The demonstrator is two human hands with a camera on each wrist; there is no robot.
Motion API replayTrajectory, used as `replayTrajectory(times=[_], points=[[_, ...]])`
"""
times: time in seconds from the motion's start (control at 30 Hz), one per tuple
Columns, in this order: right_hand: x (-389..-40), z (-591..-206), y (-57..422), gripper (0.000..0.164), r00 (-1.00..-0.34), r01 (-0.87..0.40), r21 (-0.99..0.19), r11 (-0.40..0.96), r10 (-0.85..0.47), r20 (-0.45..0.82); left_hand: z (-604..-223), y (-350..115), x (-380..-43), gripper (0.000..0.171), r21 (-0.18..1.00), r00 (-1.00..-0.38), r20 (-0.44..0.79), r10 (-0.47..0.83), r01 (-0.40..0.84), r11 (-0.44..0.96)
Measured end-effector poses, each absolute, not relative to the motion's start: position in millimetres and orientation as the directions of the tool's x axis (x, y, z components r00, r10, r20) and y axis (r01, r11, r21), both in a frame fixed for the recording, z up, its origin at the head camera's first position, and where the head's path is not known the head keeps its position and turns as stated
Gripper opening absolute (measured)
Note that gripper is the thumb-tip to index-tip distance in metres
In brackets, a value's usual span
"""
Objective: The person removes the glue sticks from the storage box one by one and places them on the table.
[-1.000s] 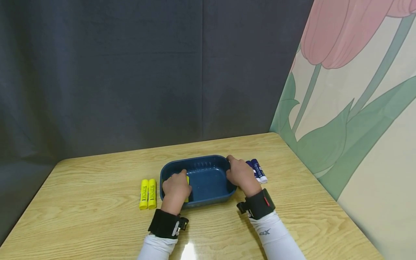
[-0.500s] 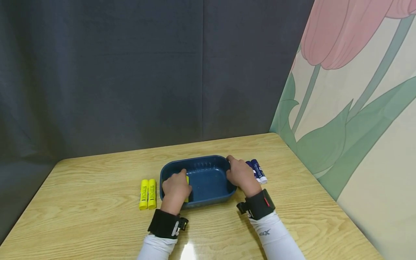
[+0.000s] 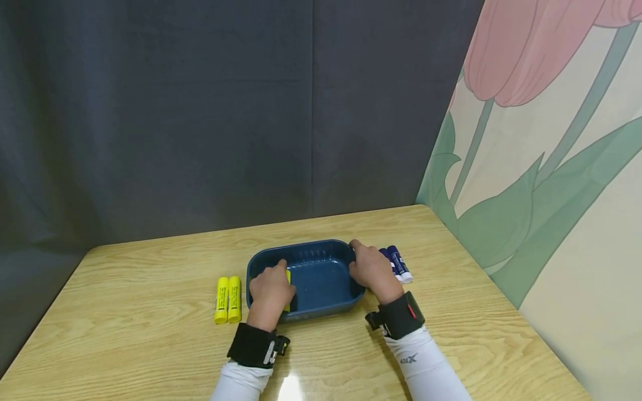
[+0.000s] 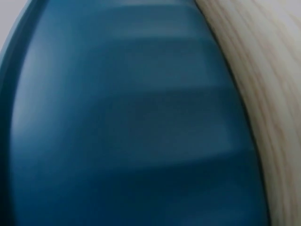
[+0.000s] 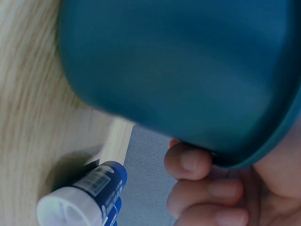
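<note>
A dark blue oblong basin (image 3: 323, 287) sits on the wooden table. My left hand (image 3: 272, 287) is down inside its left end, fingers curled over a yellow stick (image 3: 288, 275); most of that stick is hidden beneath the hand. In the left wrist view the basin's outer wall (image 4: 141, 108) fills most of the picture and the hand does not show. At the other end, my right hand (image 3: 373, 270) grips the rim. The right wrist view shows its curled fingers (image 5: 207, 188) under the lip of the basin (image 5: 178, 70).
Two yellow glue sticks (image 3: 234, 299) lie side by side left of the basin. Dark blue glue sticks with white ends (image 3: 398, 263) lie just beyond the right hand. A dark curtain (image 3: 225, 122) hangs behind the table, and a tulip-patterned wall (image 3: 562, 195) stands at the right.
The left hand has shifted very slightly left; its hold looks the same. The right hand, the basin and the glue sticks stay in place.
</note>
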State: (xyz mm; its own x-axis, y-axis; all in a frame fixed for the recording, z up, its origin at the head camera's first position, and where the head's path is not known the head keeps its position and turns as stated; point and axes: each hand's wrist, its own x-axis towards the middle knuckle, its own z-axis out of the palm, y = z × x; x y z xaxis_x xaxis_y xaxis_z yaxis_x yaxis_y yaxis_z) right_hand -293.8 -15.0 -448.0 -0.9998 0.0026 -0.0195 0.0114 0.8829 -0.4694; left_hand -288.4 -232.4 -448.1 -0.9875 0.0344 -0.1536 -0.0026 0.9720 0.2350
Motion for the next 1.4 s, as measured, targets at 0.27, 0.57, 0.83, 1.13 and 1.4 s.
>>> replayTrajectory(times=[0.27,0.57,0.83,1.13,1.4], points=[[-293,-448,-15,0.052,-1.000,0.010,-0.463,0.886,0.002,-0.019,-442,-233,-286,0.062,0.271,-0.990,-0.138,0.041,0.002,0.963],[-294,-448,-15,0.053,-0.999,0.025,-0.472,0.881,0.009,-0.035,-436,-234,-283,0.061,0.296,-0.992,-0.115,0.050,0.014,0.955],[-296,-449,-15,0.053,-0.999,0.027,-0.467,0.884,0.013,-0.034,-431,-235,-281,0.062,0.319,-0.993,-0.098,0.062,0.027,0.947],[-295,-450,-15,0.052,-0.999,0.032,-0.465,0.885,0.015,-0.041,-422,-236,-275,0.059,0.347,-0.996,-0.050,0.075,0.053,0.936],[-295,-449,-14,0.052,-0.999,0.026,-0.464,0.885,0.012,-0.034,-412,-243,-273,0.055,0.375,-0.996,-0.036,0.082,0.063,0.925]])
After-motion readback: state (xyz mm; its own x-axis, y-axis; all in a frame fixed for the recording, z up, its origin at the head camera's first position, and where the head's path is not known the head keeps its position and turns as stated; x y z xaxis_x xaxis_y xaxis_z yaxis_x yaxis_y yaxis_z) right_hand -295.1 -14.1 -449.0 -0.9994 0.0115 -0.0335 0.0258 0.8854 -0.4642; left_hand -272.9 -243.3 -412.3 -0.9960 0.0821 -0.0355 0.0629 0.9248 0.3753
